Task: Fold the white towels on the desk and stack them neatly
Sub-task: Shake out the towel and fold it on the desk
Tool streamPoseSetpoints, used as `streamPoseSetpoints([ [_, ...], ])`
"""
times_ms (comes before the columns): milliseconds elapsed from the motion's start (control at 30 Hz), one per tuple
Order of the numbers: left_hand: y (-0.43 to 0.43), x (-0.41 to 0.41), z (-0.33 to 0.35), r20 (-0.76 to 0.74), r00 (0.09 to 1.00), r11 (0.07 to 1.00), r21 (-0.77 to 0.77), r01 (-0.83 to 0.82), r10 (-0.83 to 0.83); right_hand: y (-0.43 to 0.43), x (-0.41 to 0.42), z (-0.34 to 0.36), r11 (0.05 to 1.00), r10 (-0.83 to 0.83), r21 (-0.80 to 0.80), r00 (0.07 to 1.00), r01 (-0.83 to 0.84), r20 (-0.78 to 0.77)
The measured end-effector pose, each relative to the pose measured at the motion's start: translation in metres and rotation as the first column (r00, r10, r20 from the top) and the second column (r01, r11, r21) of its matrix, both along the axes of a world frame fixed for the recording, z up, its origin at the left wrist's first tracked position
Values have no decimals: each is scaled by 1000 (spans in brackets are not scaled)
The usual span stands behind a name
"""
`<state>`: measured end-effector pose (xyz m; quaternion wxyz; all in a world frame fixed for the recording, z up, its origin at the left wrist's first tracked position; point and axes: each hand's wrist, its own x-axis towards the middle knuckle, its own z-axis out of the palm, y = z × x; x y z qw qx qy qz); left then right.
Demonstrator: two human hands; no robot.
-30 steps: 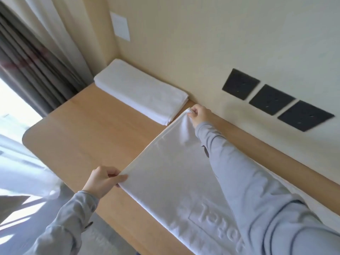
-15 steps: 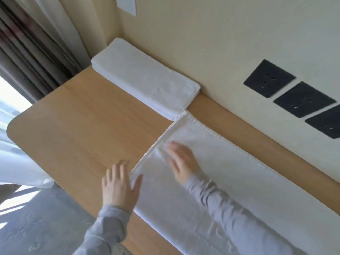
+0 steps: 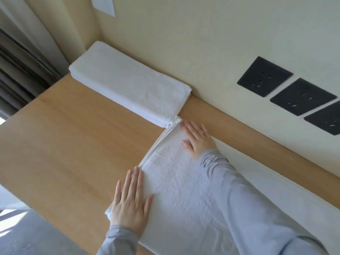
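Pale wooden desk (image 3: 70, 140): I see my left hand (image 3: 131, 201) and right hand (image 3: 197, 139) pressing flat, fingers straight, on the spread white terry towel (image 3: 176, 181).

Left hand (image 3: 129, 203) flat on towel (image 3: 184, 190), right hand (image 3: 197, 139) flat near its corner

— Carrying everything?
— A light wooden desk (image 3: 73, 144), set against the cream wall (image 3: 202, 43).
— Lying directly on it?
— Two white pieces. At the back, tucked into the corner: a folded towel (image 3: 132, 85), layered, long side along the wall.
— And nearer?
— A larger towel (image 3: 184, 190), spread flat in layers, running off to the right. Far left corner touching the folded towel's right end; near left corner close to the front edge.
— Bare wood?
— Left of both, plus a strip along the wall.
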<state>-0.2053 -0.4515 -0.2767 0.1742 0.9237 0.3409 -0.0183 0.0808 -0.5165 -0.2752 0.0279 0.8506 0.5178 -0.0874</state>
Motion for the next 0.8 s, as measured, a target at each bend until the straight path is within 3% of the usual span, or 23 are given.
streamPoseSetpoints([
  [67,-1,1,1,-2,1000,1000,11,-14,14,6,-11,3,995,-91,41,996,91,11],
  [133,-2,2,2,5,1000,1000,0,-19,19,9,-46,9,975,-107,191,993,115,-50],
  [233,-2,3,3,4,1000,1000,14,-12,12,0,-121,7,906,263,363,961,-216,-84],
  [333,-3,3,3,0,1000,1000,24,6,-6,-11,-140,2,854,482,279,870,-440,-103],
  [400,-3,2,3,5,1000,1000,9,-16,16,-6,-108,2,883,433,221,900,-413,-50],
  [567,-3,1,0,-19,1000,1000,30,-6,6,3,-19,6,986,152,80,988,-149,-39],
  [733,-3,2,2,-17,1000,999,48,1,0,5,-24,8,993,110,43,994,-109,-19],
  [800,-4,3,3,-16,1000,999,49,-1,2,6,-44,14,994,38,102,997,-31,-72],
])
